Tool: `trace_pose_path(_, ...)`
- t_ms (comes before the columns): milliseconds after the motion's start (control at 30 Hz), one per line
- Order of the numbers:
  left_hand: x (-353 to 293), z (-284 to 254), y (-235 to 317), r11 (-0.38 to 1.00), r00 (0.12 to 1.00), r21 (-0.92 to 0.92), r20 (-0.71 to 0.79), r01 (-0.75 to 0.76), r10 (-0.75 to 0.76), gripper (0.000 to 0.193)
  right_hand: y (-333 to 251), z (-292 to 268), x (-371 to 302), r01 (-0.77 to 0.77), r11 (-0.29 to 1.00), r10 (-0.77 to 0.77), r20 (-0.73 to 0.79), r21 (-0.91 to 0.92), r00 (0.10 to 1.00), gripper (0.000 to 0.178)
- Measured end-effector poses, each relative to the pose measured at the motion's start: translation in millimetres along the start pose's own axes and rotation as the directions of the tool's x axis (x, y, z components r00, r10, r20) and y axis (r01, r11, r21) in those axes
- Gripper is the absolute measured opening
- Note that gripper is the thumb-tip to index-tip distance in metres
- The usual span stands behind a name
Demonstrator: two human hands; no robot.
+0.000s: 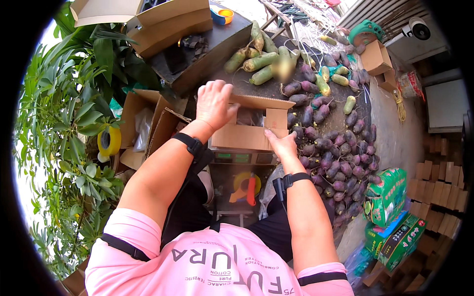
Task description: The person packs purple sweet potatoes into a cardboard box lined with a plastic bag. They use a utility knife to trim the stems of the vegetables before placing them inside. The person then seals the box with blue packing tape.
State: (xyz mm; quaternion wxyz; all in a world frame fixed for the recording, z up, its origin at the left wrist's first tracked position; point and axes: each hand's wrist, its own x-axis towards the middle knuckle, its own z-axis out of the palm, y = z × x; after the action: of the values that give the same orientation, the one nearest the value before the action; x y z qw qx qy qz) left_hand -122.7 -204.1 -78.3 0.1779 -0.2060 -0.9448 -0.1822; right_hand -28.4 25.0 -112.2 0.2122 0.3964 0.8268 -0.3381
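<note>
Cardboard box (249,129) sits open in front of the person, resting on a weighing scale (242,158) whose green display strip shows just below the box's near wall. Its flaps stand up: one far flap lies flat toward the vegetables, a smaller one rises at the right rear corner. Something wrapped in clear plastic shows inside, but what it is cannot be made out.

Left hand (213,103) lies palm down over the box's far left corner, fingers spread and bent over the flap edge; the grip is loose and open, pressing on the cardboard without closing around it. Right hand (281,144) rests at the box's near right corner, fingers stretched flat along the rim, touching the wall, likewise open and holding nothing. Both wrists carry black straps.

Just beyond and to the right of the box, a heap of purple radishes (335,163) spreads down the dark ground, running alongside the person's right forearm. Farther back lie long green radishes (261,61), some touching the purple ones. A dark desk (207,49) at the upper left carries more open cardboard boxes (163,22). Left of the scale stand other empty cartons, with a roll of yellow tape (109,141) just beside them against the leafy plants (64,113). Below the scale, between the person's knees, lies an orange-handled tape dispenser (247,187). Green printed packages (390,217) are stacked at the lower right, well apart from the hands.
</note>
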Motion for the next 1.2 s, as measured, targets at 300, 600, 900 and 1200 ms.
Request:
trace_pose_path(300,-26,-10,-6,0.948,0.903,-0.181,0.393,0.262,-0.175,0.038,-31,-8,25,0.244,0.969,-0.223,-0.279,0.042,0.934,0.123)
trace_pose_path(600,-63,-20,44,0.913,0.805,-0.25,0.58,0.322,-0.125,0.092,-41,0,74,0.549,0.835,-0.529,-0.217,0.039,0.82,0.102)
trace_pose_path(900,-64,1,72,0.984,0.698,-0.043,0.71,0.171,-0.091,0.079,-49,3,73,0.588,0.806,-0.59,-0.168,-0.067,0.79,0.108)
trace_pose_path(1200,-68,10,72,0.995,0.72,-0.013,0.691,0.102,-0.065,0.078,-57,4,71,0.541,0.836,-0.549,-0.161,-0.092,0.82,0.109)
